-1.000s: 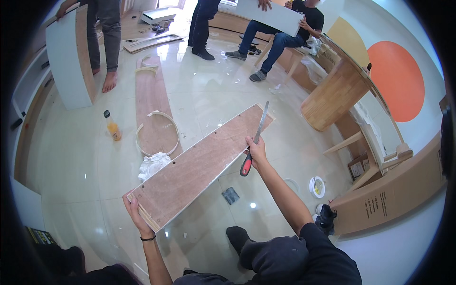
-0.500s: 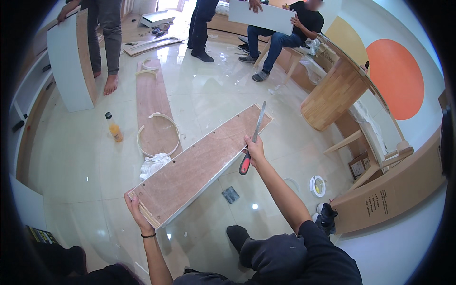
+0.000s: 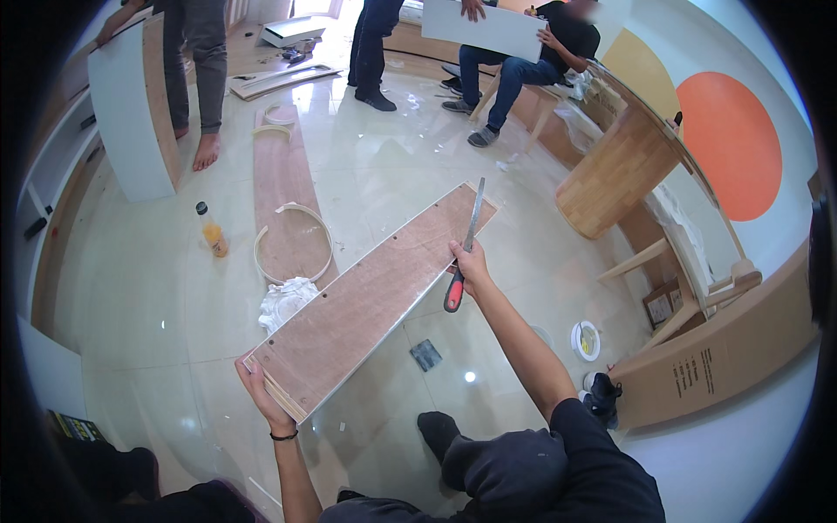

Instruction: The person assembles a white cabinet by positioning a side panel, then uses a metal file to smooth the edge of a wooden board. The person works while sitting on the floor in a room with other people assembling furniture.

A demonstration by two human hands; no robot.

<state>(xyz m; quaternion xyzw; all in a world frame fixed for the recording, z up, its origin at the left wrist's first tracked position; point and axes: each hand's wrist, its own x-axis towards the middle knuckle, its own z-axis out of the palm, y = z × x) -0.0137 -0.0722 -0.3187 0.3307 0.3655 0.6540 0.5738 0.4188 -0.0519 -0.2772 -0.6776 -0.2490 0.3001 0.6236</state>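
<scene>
A long brown wooden panel with white edging stretches diagonally above the floor in front of me. My left hand grips its near lower corner. My right hand holds a flat metal file with a red and black handle, its blade lying along the panel's right edge near the far end.
On the glossy floor lie a second long panel with curled edging strips, a white rag, an orange drink bottle, a small dark block and a tape roll. Other people stand and sit at the back; wooden furniture stands right.
The file's blade has shifted slightly along the panel's right edge. My left hand keeps its hold on the near corner.
</scene>
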